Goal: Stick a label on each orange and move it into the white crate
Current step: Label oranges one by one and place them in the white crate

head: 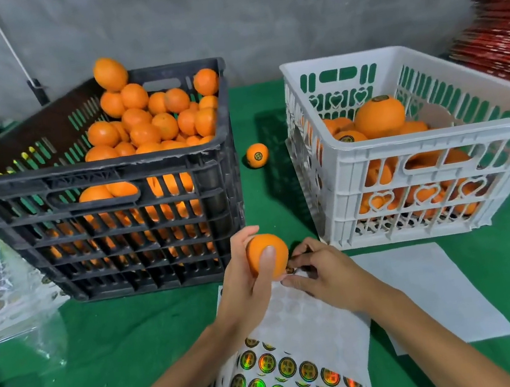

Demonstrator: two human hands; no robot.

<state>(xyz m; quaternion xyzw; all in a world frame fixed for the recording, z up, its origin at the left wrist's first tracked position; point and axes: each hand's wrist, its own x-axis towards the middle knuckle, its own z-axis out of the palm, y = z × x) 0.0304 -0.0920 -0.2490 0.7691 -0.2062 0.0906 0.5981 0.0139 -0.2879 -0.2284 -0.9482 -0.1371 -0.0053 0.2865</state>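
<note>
**The label sits just right of the orange**

The left hand (pixel 244 288) grips one orange (pixel 267 255) above the green tabletop (pixel 104 345). Its fingers curl round the back and the thumb presses the front. The right hand (pixel 320 274) is touching close on the orange's right side. Its fingertips pinch a small shiny label (pixel 290 270) down by the orange's lower right edge. So the label only has to go a tiny way left to land on the peel. I think sticking comes next. The white crate (pixel 421 150) stands behind the right hand, so that hand is nearer to it. The black crate (pixel 107 181) is on the left, still full.
</note>
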